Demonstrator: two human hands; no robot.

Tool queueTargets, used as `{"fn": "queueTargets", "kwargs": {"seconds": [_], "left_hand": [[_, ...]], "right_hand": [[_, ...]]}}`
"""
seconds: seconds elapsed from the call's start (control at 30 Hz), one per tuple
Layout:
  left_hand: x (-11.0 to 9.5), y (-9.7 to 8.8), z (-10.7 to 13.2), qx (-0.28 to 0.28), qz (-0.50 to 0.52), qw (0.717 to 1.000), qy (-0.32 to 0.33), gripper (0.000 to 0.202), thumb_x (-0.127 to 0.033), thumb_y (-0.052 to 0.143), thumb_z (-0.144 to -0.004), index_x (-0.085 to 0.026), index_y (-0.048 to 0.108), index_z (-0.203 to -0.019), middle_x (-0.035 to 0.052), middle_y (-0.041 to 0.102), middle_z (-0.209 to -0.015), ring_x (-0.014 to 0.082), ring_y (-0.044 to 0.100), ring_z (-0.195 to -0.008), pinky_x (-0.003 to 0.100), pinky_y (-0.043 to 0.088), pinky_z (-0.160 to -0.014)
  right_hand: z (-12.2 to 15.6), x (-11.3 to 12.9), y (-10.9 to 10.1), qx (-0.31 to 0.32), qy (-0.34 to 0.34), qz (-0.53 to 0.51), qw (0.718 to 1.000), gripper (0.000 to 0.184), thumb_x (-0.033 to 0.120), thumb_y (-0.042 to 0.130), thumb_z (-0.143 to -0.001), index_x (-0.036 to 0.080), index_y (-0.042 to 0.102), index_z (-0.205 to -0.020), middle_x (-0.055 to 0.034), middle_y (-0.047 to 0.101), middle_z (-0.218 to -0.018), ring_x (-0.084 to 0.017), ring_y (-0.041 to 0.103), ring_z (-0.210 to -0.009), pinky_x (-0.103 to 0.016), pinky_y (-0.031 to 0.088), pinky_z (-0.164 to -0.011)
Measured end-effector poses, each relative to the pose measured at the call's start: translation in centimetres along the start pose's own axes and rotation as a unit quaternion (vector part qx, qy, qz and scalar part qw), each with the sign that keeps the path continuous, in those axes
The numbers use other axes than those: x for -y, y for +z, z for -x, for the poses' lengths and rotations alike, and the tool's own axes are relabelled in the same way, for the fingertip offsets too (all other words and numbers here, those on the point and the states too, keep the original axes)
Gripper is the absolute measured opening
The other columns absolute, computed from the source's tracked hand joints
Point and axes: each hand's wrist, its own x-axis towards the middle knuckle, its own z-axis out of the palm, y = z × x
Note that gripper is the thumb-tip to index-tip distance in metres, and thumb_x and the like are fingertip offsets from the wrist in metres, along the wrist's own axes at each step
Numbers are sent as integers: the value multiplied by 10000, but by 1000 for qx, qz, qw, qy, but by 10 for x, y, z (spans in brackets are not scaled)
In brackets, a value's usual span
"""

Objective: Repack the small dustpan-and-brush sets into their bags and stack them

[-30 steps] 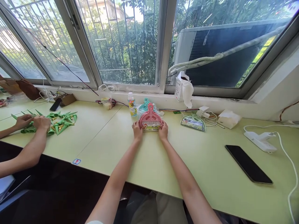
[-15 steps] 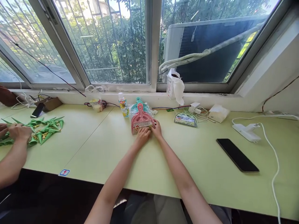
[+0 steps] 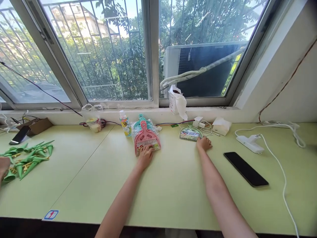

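Note:
A pink dustpan [image 3: 147,135] with a small white-bristled brush and a printed label leans at the front of a stack, clear plastic wrap around it. Behind it shows a teal dustpan [image 3: 141,118], mostly covered. My left hand [image 3: 145,154] lies on the pink dustpan's lower front edge, fingers stretched over the label. To the right, a green dustpan [image 3: 190,133] with a printed label lies near the wall. My right hand [image 3: 204,144] is at its lower right corner, thumb against the edge and fingers curled; part of the grip is hidden.
A drink bottle [image 3: 125,123] stands left of the stack. A black phone [image 3: 245,169] and a white power strip [image 3: 249,144] lie on the right. Green cone-shaped pieces [image 3: 31,157] lie at far left beside another person's hand [image 3: 3,165]. A tissue pack [image 3: 177,101] hangs below the window.
My right hand has left the pink dustpan and moved right to the green dustpan's corner. My left hand stays at the pink dustpan. The head view has tilted up and shifted slightly right.

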Motion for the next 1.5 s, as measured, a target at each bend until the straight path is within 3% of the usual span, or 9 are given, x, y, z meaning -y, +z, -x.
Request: {"fn": "queueTargets", "kwargs": {"seconds": [0.17,0.3,0.47,0.7,0.87,0.97,1.17,1.37,1.5], "left_hand": [[6,3,-2,-7,12,1000,-1,229,-150,514,-834,-280,637,-977,53,582,-1207,259,506,-1155,441,360,-984],[7,5,-4,-1,3,1000,-4,210,-189,502,-848,-267,649,-975,63,578,-1216,267,492,-1170,450,346,-1001],[8,10,-5,2,4,1000,-5,209,-202,511,-832,-279,662,-954,69,583,-1189,275,486,-1175,460,330,-1027],[0,14,-5,-7,11,1000,-4,196,-187,513,-813,-268,665,-906,84,591,-1159,271,486,-1160,472,317,-1035],[-11,8,-2,-20,-29,999,11,223,-149,484,-824,-257,669,-885,103,613,-1104,262,501,-1131,502,260,-1069],[-14,3,0,-5,-47,998,35,249,-126,460,-831,-247,669,-892,113,616,-1076,263,515,-1097,485,300,-1035],[-17,-4,5,6,-46,998,30,244,-120,451,-838,-241,660,-874,105,610,-1025,249,541,-1025,427,388,-939],[-15,-2,5,-28,12,999,42,198,-104,489,-822,-240,633,-827,81,597,-959,234,554,-979,381,426,-882],[-15,1,3,-20,10,999,45,223,-95,454,-834,-228,625,-884,86,574,-995,231,546,-989,370,442,-870]], "right_hand": [[-17,-22,-13,79,-42,19,996,344,353,606,-743,189,663,-1040,-176,651,-1115,-333,513,-1103,-487,360,-902],[2,-35,-27,102,-53,-91,989,367,313,601,-708,174,670,-1041,-116,707,-991,-250,613,-936,-371,427,-870],[30,-63,-56,117,-43,-171,977,392,264,594,-655,165,691,-1022,-88,719,-927,-214,652,-806,-326,467,-836],[32,-70,-86,217,-7,-118,969,313,296,647,-634,214,712,-929,-56,729,-877,-214,655,-814,-326,481,-783],[33,-62,-97,364,-66,-159,915,294,376,724,-609,187,738,-833,-68,739,-847,-223,663,-837,-336,492,-788],[37,-62,-107,413,-76,-179,890,290,385,785,-554,173,744,-747,-62,733,-759,-229,668,-775,-326,504,-737],[44,-59,-116,419,-66,-196,884,304,390,812,-512,164,752,-707,-62,731,-737,-244,670,-762,-333,511,-723],[48,-55,-110,387,-61,-233,890,319,404,830,-479,168,752,-679,-70,725,-695,-262,671,-762,-350,521,-703],[45,-57,-106,376,-47,-298,876,419,472,824,-467,159,753,-737,-73,734,-732,-241,669,-745,-354,522,-705]]}}
